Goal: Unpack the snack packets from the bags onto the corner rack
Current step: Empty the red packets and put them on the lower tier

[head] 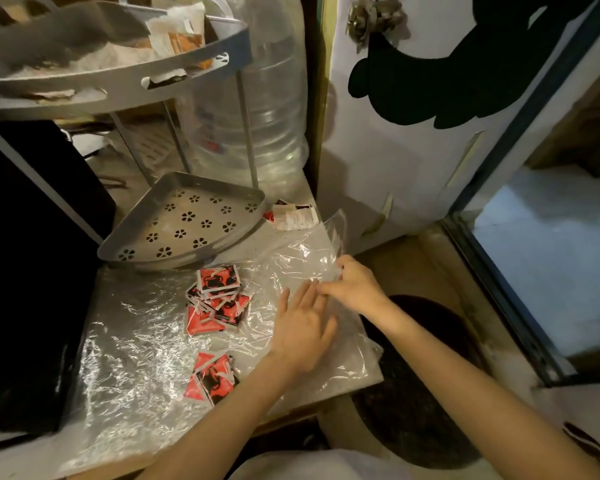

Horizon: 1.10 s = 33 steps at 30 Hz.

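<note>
Glossy crinkled plastic bag [302,258], metal rack [187,220]

Two hands [303,327], two red packet piles [215,299], one bottle [257,109].

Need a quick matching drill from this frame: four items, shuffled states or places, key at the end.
Items
1. lower rack shelf
2. upper rack shelf
3. red packets
4. right hand

States or places
A. pinching the clear plastic bag
B. holds pale and orange packets
C. bare, flower-shaped holes showing
D. loose piles on the counter in front of the rack

Pairs: 1-C, 2-B, 3-D, 4-A
</note>
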Each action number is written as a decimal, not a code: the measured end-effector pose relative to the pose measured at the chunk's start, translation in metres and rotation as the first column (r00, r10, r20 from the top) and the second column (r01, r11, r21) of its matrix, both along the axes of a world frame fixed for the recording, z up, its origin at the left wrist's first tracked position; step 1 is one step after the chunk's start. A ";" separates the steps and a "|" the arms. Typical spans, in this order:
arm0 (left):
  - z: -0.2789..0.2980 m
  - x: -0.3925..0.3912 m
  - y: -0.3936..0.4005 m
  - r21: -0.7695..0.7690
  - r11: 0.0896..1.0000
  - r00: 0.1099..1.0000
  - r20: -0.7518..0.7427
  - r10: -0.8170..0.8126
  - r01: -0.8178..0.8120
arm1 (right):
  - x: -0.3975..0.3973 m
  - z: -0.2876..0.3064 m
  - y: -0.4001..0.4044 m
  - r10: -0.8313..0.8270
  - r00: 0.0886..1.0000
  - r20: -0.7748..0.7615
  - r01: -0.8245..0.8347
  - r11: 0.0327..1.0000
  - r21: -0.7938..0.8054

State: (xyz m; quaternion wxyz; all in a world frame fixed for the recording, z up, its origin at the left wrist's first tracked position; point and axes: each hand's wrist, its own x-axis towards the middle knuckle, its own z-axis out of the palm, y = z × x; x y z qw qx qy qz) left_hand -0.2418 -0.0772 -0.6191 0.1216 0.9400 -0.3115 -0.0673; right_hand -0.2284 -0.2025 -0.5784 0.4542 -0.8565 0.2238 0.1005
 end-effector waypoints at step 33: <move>0.034 0.029 0.049 -0.494 0.856 0.959 -0.284 0.010 -0.156 | 0.015 0.009 -0.049 0.073 0.906 0.417 0.055 0.957 -0.286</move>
